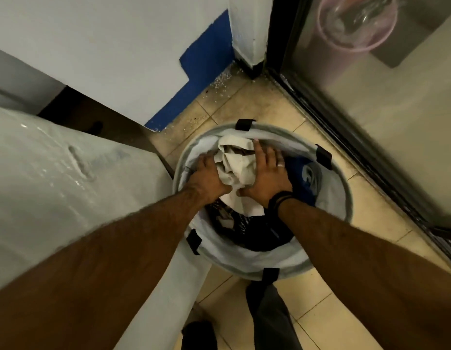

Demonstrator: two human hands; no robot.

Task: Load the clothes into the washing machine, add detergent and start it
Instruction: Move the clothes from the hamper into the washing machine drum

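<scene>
A round grey laundry hamper with black tabs on its rim stands on the tiled floor. It holds a crumpled cream cloth on top of blue clothes and dark clothes. My left hand grips the cream cloth from its left side. My right hand, with a ring and black wristbands, presses on the cloth's right side. The white washing machine fills the left of the view; its opening and controls are hidden.
A white wall with a blue painted patch rises behind the hamper. A dark-framed glass door runs along the right. My legs and a dark shoe are on the beige tiles below the hamper.
</scene>
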